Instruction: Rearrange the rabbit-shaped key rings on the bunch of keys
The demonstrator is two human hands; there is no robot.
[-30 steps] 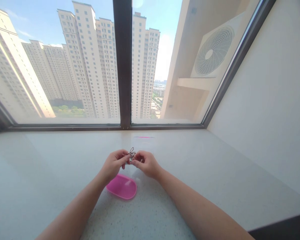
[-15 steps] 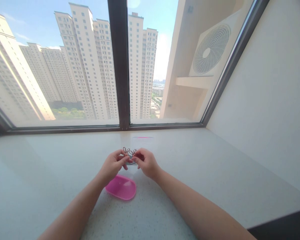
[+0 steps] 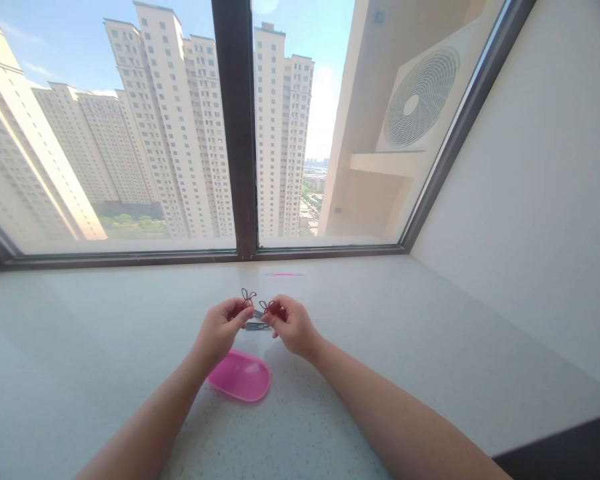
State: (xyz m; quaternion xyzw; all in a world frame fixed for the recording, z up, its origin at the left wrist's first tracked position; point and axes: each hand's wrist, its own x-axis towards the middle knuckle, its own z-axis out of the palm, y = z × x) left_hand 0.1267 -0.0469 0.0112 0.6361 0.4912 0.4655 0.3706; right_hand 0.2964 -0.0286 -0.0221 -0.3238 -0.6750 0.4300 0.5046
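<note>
A: Where are the brown looped pieces?
B: Just below the middle of the frame, one in each hand. The left hand (image 3: 221, 327) has the left bow (image 3: 249, 295) pinched between thumb and fingers, loops up; the right hand (image 3: 293, 327) pinches the right bow (image 3: 267, 306) the same way.
A: Are the hands touching?
B: No, there's a narrow gap between them. Some thin grey pieces (image 3: 257, 327) show there; I can't tell whether they're joined to the bows.
A: How would the bows handle?
B: Very light, I'd guess. The loops look thin and springy, cord or wire, I can't tell which, so they could bend or snag on each other.
A: Best grip?
B: Low, at the gathered base, about where the fingertips are, leaving the loops free.
A: And the pink tray (image 3: 245, 385)?
B: Lower centre, just below the left hand, on the pale speckled counter (image 3: 260, 440).
</note>
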